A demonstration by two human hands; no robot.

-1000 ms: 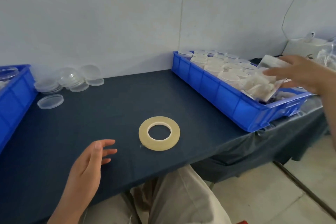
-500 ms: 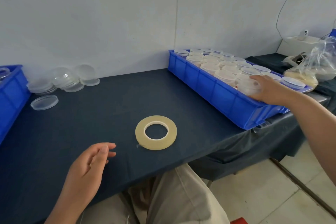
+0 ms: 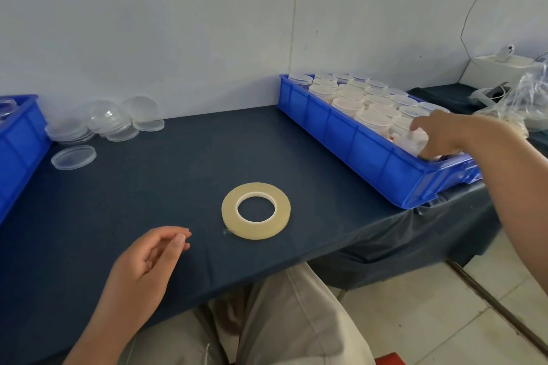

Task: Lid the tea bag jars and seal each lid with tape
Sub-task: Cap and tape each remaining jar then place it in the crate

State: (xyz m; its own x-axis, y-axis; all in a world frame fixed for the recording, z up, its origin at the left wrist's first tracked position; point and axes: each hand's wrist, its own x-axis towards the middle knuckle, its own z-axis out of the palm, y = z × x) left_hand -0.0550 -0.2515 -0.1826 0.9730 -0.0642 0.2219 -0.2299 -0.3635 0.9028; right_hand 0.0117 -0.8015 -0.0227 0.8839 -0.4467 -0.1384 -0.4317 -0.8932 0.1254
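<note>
Right hand is gripping a clear jar at the near end of the blue tray. Left hand is idling, fingers loosely curled and holding nothing, near the tape roll, which is lying flat on the surface.

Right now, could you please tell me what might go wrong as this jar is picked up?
The right hand appears to grip a jar packed tightly among others in the right blue tray; lifting it could tip its neighbours. The tray's near corner sits by the table edge, so a sideways tug might push it off.
</note>
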